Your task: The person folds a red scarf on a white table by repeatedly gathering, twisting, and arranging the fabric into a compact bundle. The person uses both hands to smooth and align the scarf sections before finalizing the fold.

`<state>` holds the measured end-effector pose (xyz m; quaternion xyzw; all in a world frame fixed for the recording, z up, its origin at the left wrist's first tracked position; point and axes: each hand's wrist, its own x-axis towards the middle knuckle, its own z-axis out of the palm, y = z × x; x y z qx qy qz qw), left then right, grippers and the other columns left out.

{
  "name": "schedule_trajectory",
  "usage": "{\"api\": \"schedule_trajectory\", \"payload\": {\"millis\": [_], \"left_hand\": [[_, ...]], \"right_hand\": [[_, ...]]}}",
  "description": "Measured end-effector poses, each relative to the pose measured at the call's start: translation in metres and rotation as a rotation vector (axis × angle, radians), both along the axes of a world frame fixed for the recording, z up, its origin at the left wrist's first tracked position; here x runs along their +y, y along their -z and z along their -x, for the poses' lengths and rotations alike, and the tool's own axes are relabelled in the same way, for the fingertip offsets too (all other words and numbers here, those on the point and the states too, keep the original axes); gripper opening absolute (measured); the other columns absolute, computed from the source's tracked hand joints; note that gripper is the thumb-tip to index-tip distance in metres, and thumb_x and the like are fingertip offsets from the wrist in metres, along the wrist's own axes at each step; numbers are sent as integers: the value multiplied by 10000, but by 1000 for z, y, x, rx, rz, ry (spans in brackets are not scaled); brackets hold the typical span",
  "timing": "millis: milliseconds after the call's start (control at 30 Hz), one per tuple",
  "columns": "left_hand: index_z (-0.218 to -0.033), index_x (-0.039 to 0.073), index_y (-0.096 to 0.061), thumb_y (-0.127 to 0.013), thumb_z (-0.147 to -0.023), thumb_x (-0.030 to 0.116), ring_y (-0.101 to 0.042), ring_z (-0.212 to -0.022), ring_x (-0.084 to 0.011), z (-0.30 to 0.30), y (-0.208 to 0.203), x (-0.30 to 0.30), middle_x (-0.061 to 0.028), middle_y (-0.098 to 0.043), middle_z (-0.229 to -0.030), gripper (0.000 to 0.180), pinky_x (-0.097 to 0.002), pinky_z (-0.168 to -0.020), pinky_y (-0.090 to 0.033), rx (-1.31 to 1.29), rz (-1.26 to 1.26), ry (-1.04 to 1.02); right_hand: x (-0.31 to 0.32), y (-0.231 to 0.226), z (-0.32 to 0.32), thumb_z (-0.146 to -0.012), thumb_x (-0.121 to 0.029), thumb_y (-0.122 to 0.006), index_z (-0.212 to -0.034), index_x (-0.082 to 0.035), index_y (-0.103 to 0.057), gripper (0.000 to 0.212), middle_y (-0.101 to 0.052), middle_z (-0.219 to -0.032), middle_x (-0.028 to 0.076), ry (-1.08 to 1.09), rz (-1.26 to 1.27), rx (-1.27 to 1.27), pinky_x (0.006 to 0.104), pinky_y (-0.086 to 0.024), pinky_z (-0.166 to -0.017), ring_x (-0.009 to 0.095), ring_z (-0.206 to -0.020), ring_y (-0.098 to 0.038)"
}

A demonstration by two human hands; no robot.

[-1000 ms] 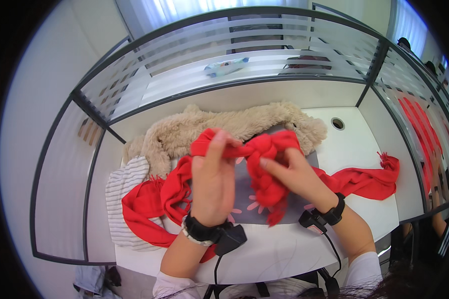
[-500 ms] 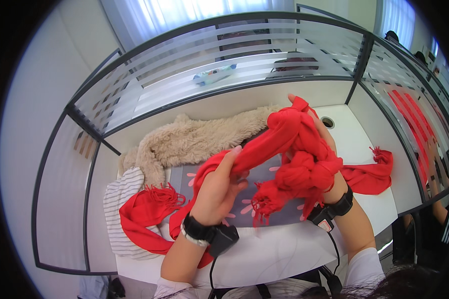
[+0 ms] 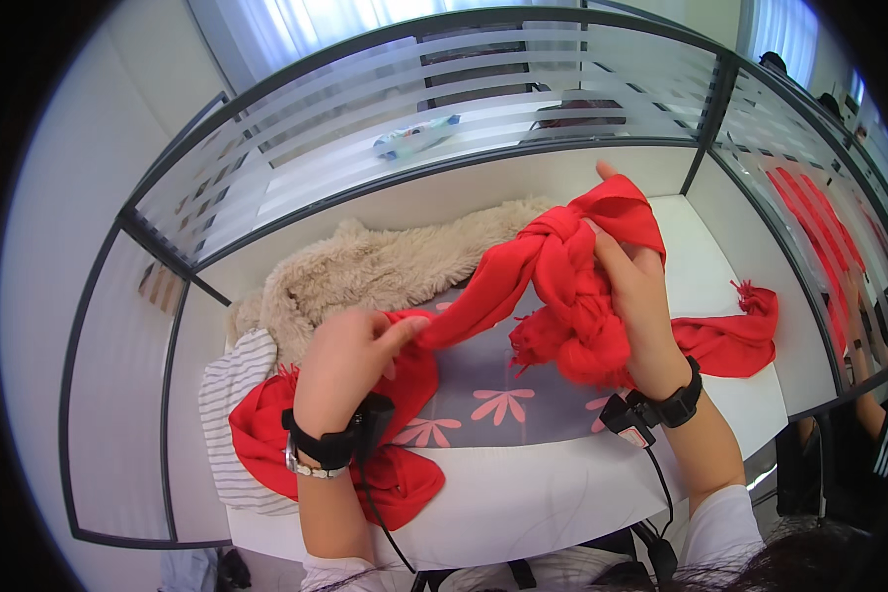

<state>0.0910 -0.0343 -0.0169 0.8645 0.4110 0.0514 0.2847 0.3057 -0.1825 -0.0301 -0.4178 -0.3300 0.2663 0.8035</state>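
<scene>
Above the surface [image 3: 543,493], the red scarf [image 3: 562,257] is already knotted, gripped by half-curled fingers of the right hand [image 3: 643,301] and pinched by closed fingers of the left hand [image 3: 340,363], its left length seemingly unknotted.

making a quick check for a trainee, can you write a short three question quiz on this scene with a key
1. Multiple choice: what colour is the knotted cloth that the left hand and right hand hold?
A) blue
B) red
C) green
2. True or false: the striped cloth lies to the left of the mat.
3. Fill in: the mat bears ____ flower shapes.

Key: 1 B; 2 true; 3 pink.
</scene>
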Motion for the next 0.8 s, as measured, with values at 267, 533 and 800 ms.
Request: {"api": "schedule_trajectory", "payload": {"millis": [267, 533, 800], "left_hand": [[-1232, -40, -581, -562, -1024, 254, -630, -971, -122, -33, 18, -23, -91, -666, -1088, 361, -275, -868, -510, -775, 500, 128], [-1418, -32, -413, -710, -906, 126, -544, -1203, -154, -51, 23, -49, -87, -561, -1324, 613, -323, -1043, -425, -803, 906, 117], [-1401, -12, -413, -546, -852, -49, -568, -1150, -160, -48, 35, -37, -96, -570, -1279, 566, -311, -997, -461, -920, 907, 63]], "right_hand": [[6, 21, 8, -996, -115, -553, -1447, -53, -407, 478, -569, -1188, 57, 117, 164, -135, 279, -474, -902, 117, -1055, -566], [11, 45, 23, -938, -110, -642, -1145, 15, -603, 245, -646, -1058, 69, 19, 214, -229, 288, -505, -804, 134, -935, -613], [16, 52, -5, -962, -210, -638, -1217, -53, -601, 302, -642, -1084, 27, -257, 325, -265, 264, -513, -767, 104, -968, -604]]}}
